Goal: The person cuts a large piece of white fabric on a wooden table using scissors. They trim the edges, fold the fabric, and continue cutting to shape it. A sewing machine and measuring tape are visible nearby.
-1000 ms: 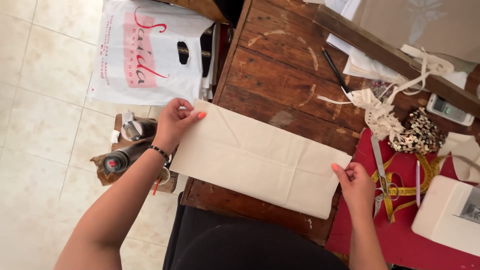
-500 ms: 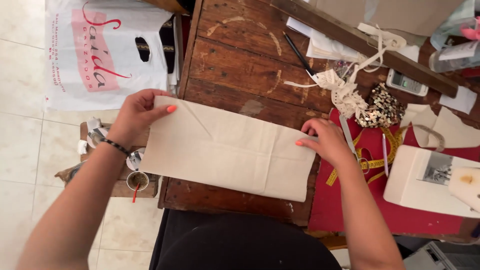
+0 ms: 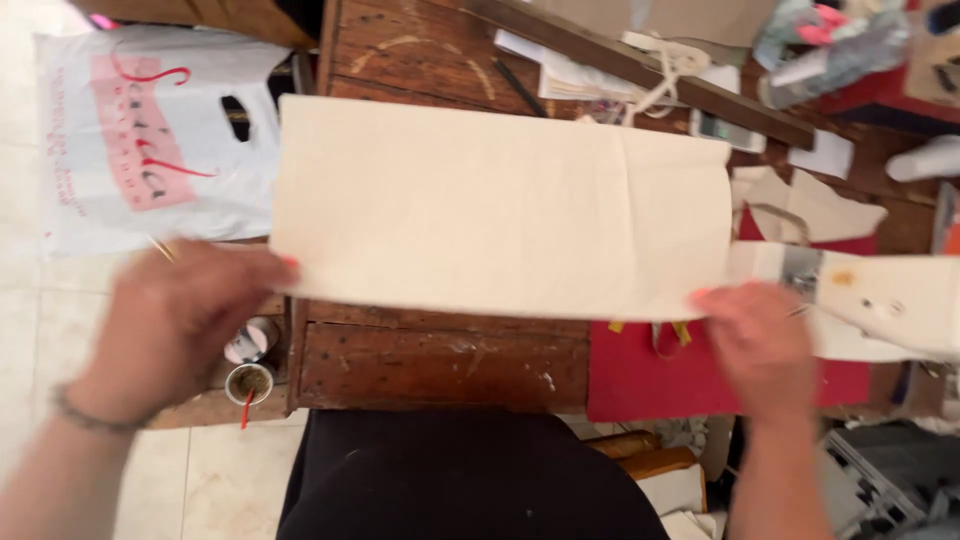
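Arms: bare, no sleeves in view.
Left hand: coral-orange nail polish; thin dark beaded bracelet at wrist.
Right hand: coral nail polish.
Lap: black garment.

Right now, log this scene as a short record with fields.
Left hand: pinches the near left corner of the cream cloth.
Right hand: pinches its near right corner.
Cloth: spread flat, held up over the wooden table.
Floor, left: white plastic bag.
Table, right: red mat.
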